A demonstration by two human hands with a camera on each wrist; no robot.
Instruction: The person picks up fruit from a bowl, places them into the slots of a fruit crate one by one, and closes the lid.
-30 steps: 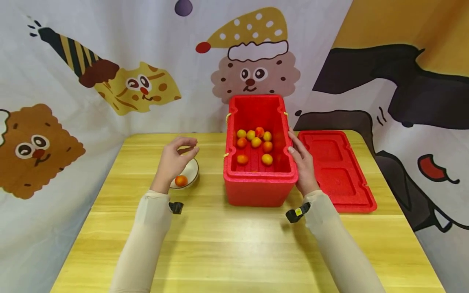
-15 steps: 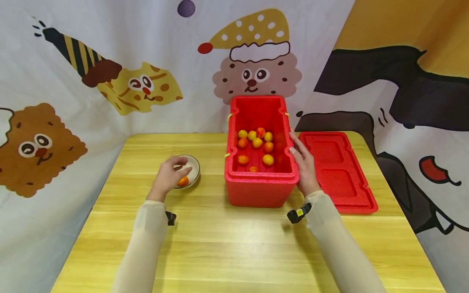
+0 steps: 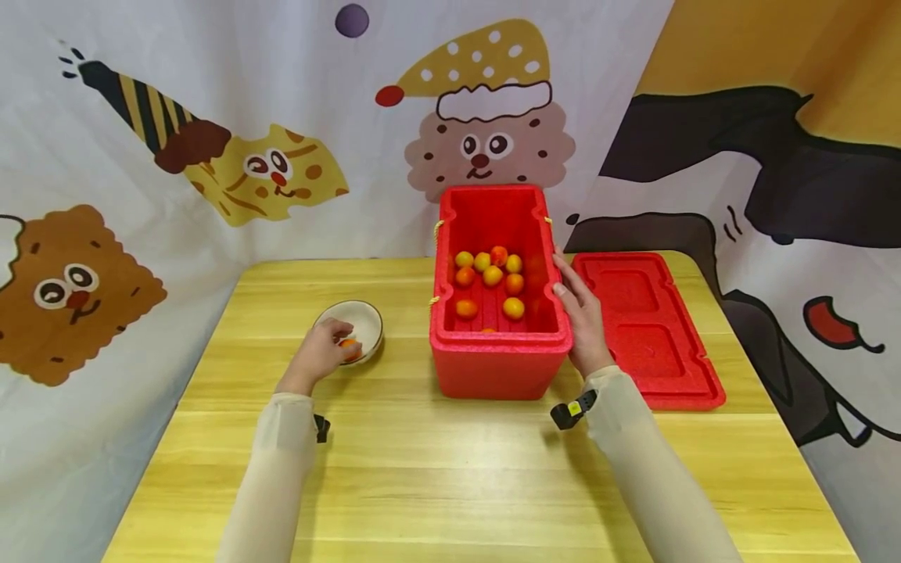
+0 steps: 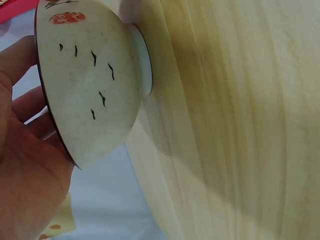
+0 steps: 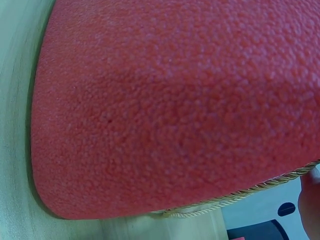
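My left hand (image 3: pixel 320 356) reaches over the rim of a small cream bowl (image 3: pixel 366 317). Its thumb and fingers close around an orange cherry tomato (image 3: pixel 349 349) low in the bowl. In the left wrist view the bowl's outside (image 4: pixel 92 85) shows dark marks and a red motif, and its wall hides the tomato. My right hand (image 3: pixel 586 328) rests along the right side of an open red foam box (image 3: pixel 501 363), fingers straight, thumb at the rim. Several yellow and orange tomatoes (image 3: pixel 492 275) lie on the box's floor.
A red lid (image 3: pixel 647 352) lies flat on the wooden table (image 3: pixel 450 477), right of the box. Yellow cord (image 5: pixel 240 195) runs along the box's side. Behind the table hangs a cartoon-printed cloth (image 3: pixel 296 78).
My left hand has moved down and slightly left into the bowl, its fingers coming in around the orange tomato. The right hand stays at the box.
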